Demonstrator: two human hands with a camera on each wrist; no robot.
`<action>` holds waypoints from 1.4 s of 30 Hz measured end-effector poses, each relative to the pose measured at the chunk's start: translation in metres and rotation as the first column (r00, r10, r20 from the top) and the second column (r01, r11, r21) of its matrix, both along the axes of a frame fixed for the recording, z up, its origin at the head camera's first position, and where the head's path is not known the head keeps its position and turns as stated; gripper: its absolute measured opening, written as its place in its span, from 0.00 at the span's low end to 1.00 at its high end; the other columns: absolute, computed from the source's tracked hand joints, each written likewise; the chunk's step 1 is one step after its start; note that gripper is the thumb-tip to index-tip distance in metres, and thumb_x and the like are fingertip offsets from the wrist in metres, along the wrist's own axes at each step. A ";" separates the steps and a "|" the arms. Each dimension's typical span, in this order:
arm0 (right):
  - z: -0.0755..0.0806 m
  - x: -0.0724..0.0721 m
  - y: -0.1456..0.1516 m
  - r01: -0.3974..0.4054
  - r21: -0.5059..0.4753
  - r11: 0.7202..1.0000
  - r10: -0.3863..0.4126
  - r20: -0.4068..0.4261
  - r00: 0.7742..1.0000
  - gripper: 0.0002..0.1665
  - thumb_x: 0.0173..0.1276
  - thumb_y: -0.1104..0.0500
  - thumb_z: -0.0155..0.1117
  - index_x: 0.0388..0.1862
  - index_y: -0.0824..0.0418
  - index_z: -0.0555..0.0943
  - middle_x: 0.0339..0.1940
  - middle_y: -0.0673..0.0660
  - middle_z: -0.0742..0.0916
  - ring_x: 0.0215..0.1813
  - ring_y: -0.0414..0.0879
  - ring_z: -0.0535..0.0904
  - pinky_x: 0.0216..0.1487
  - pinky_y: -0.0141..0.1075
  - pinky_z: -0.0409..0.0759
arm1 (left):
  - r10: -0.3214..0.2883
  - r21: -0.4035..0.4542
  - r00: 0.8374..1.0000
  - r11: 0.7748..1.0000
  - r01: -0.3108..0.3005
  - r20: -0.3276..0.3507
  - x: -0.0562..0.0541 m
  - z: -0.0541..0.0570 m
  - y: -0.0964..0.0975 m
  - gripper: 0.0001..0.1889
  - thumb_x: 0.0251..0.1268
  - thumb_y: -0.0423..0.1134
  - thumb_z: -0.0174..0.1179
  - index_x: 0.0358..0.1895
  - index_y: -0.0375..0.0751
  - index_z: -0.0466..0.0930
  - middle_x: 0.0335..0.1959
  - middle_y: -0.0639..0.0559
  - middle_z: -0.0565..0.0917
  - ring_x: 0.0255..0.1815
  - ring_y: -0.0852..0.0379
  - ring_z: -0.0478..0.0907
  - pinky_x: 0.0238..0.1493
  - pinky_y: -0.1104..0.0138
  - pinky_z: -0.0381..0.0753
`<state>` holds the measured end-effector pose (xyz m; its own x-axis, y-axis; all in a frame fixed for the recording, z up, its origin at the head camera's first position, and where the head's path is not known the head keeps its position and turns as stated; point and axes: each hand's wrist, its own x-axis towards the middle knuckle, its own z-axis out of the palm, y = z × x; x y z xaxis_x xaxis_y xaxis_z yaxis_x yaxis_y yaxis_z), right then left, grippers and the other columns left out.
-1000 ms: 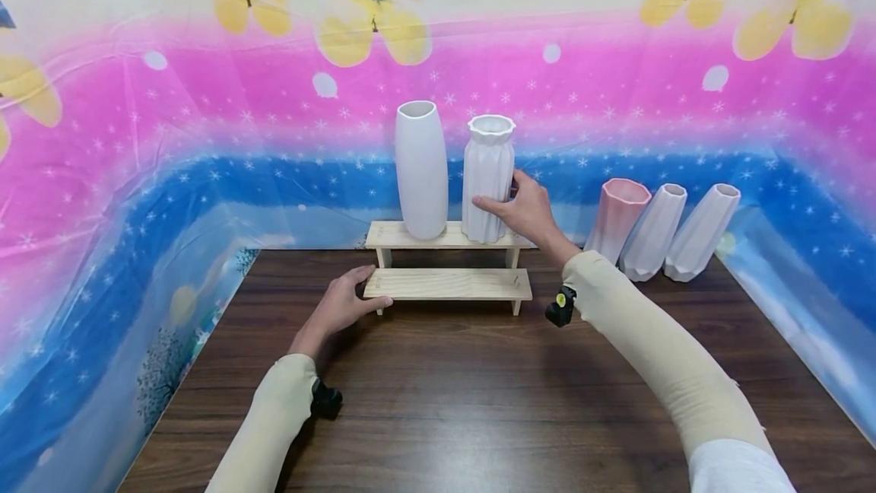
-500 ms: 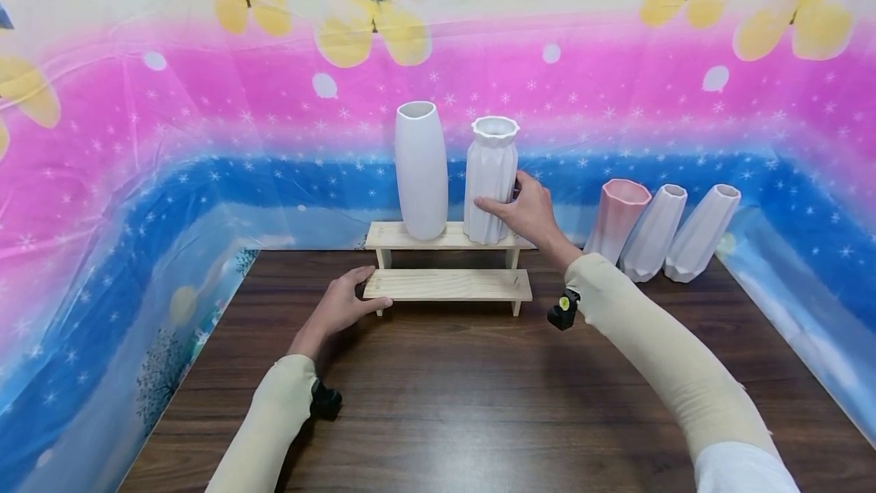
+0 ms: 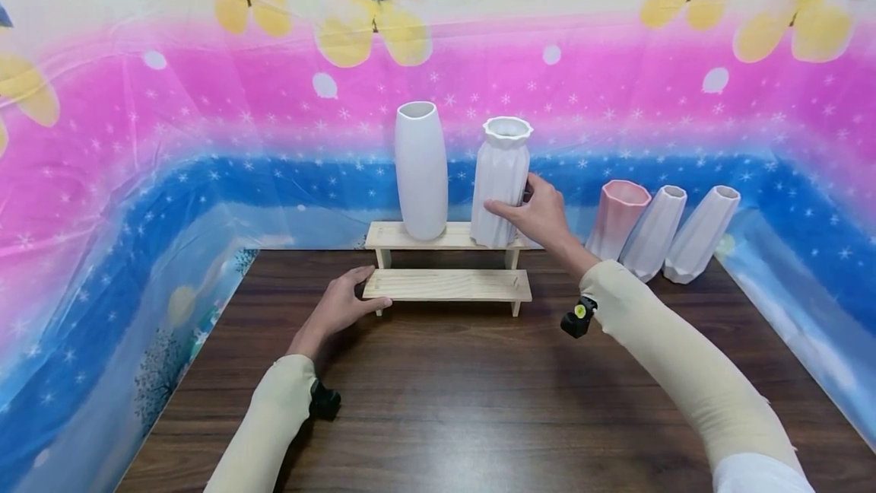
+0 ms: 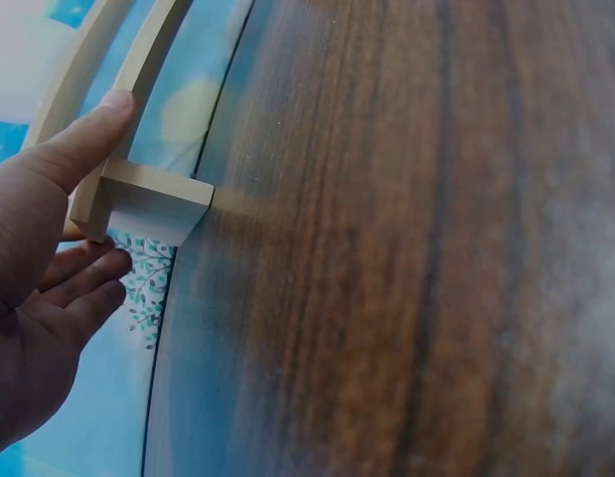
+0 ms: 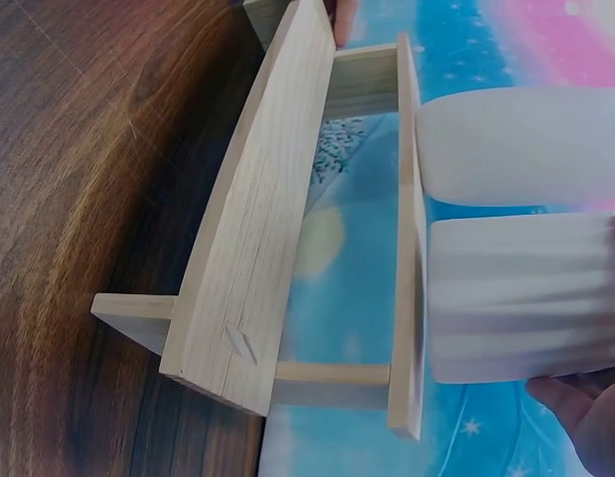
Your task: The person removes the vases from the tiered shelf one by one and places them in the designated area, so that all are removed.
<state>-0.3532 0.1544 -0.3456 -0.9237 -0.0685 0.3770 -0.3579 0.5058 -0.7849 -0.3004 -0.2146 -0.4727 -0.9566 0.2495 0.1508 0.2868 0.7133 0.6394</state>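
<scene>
A two-step wooden stand [image 3: 448,284] stands on the table, and my left hand [image 3: 340,301] grips the left end of its lower board. In the left wrist view the thumb [image 4: 96,134] lies along one face of the board, with the other fingers around its end. On the upper step, a white fluted vase [image 3: 502,181] with a scalloped rim is upright near the right end. My right hand [image 3: 544,211] holds it from the right side, thumb across the front. To its left on the same step is a tall smooth white vase [image 3: 421,173].
At the back right of the dark wooden table [image 3: 438,402] stand a pink-and-white vase [image 3: 616,219] and two faceted white vases, one nearer the middle [image 3: 655,234] and one farther right [image 3: 703,234]. A printed cloth [image 3: 602,97] hangs behind and at both sides.
My right hand has moved to the right with the fluted vase, widening the gap to the smooth vase. My left hand and the stand have stayed put.
</scene>
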 end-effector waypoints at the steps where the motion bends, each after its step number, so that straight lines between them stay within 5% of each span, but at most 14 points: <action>1: 0.000 0.001 0.001 0.000 0.000 1.000 0.000 0.005 1.000 0.47 0.56 0.37 0.81 0.66 0.60 0.76 0.57 0.60 0.86 0.55 0.55 0.86 0.50 0.49 0.87 | -0.001 -0.005 1.000 1.000 0.001 -0.002 0.000 0.000 0.000 0.47 0.64 0.55 0.71 0.78 0.31 0.62 0.77 0.31 0.64 0.77 0.34 0.62 0.71 0.41 0.67; 14: 0.001 0.015 0.022 0.020 -0.003 1.000 -0.020 0.006 1.000 0.51 0.52 0.33 0.81 0.67 0.59 0.75 0.60 0.59 0.86 0.58 0.55 0.85 0.51 0.51 0.87 | -0.004 -0.005 1.000 1.000 0.004 0.001 0.000 0.000 0.000 0.47 0.64 0.55 0.71 0.78 0.32 0.62 0.77 0.32 0.64 0.77 0.35 0.62 0.71 0.41 0.68; 42: -0.010 0.046 0.079 0.009 0.023 1.000 -0.009 -0.004 1.000 0.45 0.56 0.41 0.82 0.67 0.61 0.77 0.58 0.63 0.86 0.59 0.60 0.84 0.50 0.55 0.86 | 0.003 -0.013 1.000 1.000 -0.003 0.007 0.000 0.001 0.001 0.47 0.64 0.54 0.71 0.78 0.31 0.62 0.77 0.32 0.64 0.77 0.34 0.61 0.72 0.41 0.67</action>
<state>-0.3073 0.2329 -0.3556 -0.9227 -0.0694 0.3792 -0.3567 0.5272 -0.7713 -0.3007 -0.2140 -0.4720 -0.9584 0.2482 0.1412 0.2802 0.7225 0.6320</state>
